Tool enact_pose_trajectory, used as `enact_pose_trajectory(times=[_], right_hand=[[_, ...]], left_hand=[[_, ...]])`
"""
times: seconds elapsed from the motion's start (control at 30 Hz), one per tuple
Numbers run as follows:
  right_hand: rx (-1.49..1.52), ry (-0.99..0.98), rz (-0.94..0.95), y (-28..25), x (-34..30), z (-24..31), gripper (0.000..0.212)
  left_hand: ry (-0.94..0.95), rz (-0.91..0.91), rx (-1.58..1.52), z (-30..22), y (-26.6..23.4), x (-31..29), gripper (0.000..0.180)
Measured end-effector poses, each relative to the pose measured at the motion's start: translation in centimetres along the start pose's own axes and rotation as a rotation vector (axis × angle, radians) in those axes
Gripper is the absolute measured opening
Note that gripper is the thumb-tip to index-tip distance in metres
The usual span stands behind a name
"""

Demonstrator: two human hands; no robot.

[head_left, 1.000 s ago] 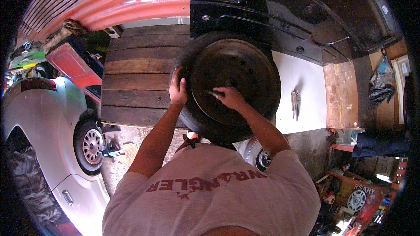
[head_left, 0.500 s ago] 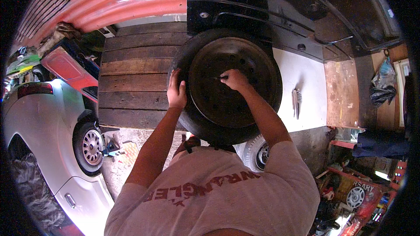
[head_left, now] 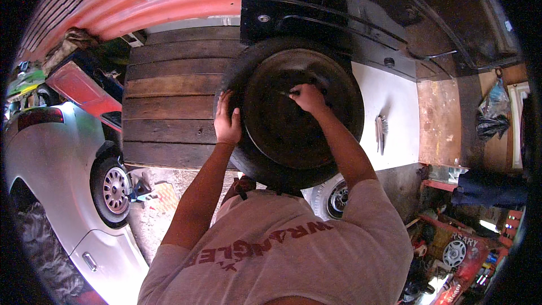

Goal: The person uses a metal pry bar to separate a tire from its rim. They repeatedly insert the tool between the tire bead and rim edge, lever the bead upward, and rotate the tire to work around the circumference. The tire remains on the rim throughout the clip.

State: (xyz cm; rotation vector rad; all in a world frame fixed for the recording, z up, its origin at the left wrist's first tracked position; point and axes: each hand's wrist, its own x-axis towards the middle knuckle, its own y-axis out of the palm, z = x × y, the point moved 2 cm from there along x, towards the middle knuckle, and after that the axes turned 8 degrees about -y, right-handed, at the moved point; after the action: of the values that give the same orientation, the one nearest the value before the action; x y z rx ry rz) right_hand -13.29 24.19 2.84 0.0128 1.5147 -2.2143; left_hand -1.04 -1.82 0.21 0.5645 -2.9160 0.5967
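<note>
A wheel with a dark, rust-stained steel rim and a black tyre lies flat in front of me, over the right part of a wooden plank bench. My left hand rests on the tyre's left side, its fingers stretched out and the thumb apart. Over the rim's centre, my right hand is closed in a pinch. From its fingertips a small, thin, dark piece points left; its kind is too small and dim to make out. The right hand covers part of the rim's middle.
Plank bench extends left. A white board with a grey metal tool lies right; a black vehicle panel stands behind. Another wheel sits below my right arm. A silver car is left, a cluttered red rack lower right.
My right hand has shifted slightly right and farther away over the rim, still pinching the thin piece. My left hand stays on the tyre. The whole view has moved a little.
</note>
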Motion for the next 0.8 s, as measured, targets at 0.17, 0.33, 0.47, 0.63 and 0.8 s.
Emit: enact_pose_trajectory(times=[0.17,0.33,0.47,0.63,0.8], right_hand=[[-0.118,0.185,-0.154,-2.9,1.8,-3.2,0.032],[-0.089,0.045,-0.25,-2.7,0.0,-3.2,0.033],[0.024,0.105,-0.205,1.3,-0.3,-4.0,0.035],[-0.169,0.337,-0.234,-3.1,-1.6,-5.6,0.037],[-0.088,0.151,-0.311,-3.7,-2.5,-5.2,0.034]], left_hand=[[-0.007,-0.035,-0.012,-0.3,0.1,0.1,0.055],[0.019,-0.021,-0.01,-0.5,-0.1,0.3,0.055],[0.006,0.0,0.011,-0.6,0.3,0.2,0.052],[-0.014,-0.022,0.014,-1.1,-0.1,0.2,0.052],[-0.01,-0.036,0.032,-0.4,0.0,0.0,0.049]])
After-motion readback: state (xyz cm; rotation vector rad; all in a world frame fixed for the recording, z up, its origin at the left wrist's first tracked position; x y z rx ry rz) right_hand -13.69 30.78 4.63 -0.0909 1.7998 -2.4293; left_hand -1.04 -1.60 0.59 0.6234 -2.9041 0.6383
